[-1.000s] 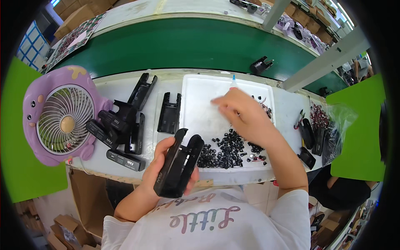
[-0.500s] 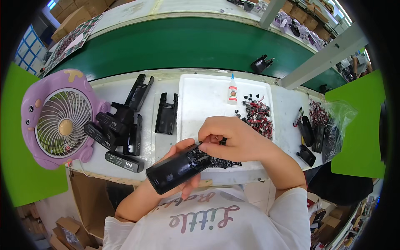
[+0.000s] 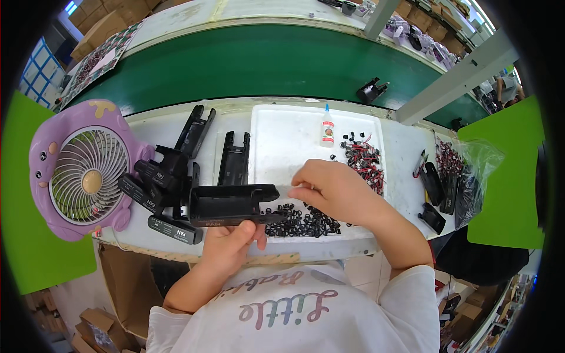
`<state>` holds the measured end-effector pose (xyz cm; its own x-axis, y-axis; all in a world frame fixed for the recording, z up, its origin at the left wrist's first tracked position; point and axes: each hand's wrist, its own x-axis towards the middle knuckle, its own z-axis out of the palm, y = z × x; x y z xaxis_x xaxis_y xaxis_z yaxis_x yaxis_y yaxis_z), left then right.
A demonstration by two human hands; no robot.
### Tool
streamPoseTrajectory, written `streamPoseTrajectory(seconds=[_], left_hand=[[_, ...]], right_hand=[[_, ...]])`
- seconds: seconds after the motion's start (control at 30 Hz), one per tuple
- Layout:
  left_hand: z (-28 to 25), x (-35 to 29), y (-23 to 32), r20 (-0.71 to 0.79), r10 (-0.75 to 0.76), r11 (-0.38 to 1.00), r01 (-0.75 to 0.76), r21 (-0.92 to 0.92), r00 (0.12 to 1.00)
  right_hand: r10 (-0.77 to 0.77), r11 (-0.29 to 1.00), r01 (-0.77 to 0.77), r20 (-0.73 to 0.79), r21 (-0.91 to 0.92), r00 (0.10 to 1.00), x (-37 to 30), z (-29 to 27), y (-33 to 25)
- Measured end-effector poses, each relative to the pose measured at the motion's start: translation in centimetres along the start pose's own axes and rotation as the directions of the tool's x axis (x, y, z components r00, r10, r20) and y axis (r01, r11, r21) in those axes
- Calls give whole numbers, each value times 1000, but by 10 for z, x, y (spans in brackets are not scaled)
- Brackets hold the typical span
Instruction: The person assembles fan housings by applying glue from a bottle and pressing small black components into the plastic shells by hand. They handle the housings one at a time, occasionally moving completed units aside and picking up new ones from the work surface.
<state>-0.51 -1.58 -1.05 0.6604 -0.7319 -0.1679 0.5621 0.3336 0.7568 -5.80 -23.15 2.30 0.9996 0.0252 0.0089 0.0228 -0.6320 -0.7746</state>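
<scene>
In my left hand (image 3: pixel 229 244) is a black plastic fan housing (image 3: pixel 229 207), its hollow side turned up and its two prongs pointing right. The thumb lies along the housing's near wall, and the other fingers are partly hidden beneath it. Just off the prong ends hovers my right hand (image 3: pixel 335 191), with thumb and forefinger loosely curled and slightly apart; nothing shows between them. Below the prongs, small black clip-like parts (image 3: pixel 306 222) lie heaped in a white tray (image 3: pixel 282 120). Another black housing (image 3: pixel 235 156) lies just beyond the held one.
Several black housings (image 3: pixel 162 173) are piled at left beside a purple fan (image 3: pixel 91 179). The tray also holds a glue bottle (image 3: pixel 328 130) and red-black wired parts (image 3: pixel 365 162). A plastic bag (image 3: pixel 474 182) and more housings (image 3: pixel 432 185) lie right. A green belt (image 3: pixel 235 65) runs behind.
My left hand has turned the housing level, hollow side up, and shifted it slightly up and left. My right hand has come away from its prongs.
</scene>
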Motion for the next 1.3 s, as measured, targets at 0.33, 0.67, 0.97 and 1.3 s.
streamPoseTrajectory(seconds=[0.33, 0.67, 0.97, 1.3], left_hand=[[1, 1, -8, 72, -18, 998, 21, -53, 997], [7, 3, -13, 251, -170, 983, 181, -22, 953], [3, -1, -13, 277, -151, 944, 221, -245, 949], [-8, 2, -28, 261, -142, 945, 209, -251, 955]], right_hand=[[-120, 905, 99, -27, -413, 992, -9, 18, 19], [6, 1000, -4, -141, 14, 990, -11, 13, -6], [-23, 996, 45, -272, 72, 962, -17, 30, -4], [-54, 990, 34, -148, -134, 988, -10, 24, -26]])
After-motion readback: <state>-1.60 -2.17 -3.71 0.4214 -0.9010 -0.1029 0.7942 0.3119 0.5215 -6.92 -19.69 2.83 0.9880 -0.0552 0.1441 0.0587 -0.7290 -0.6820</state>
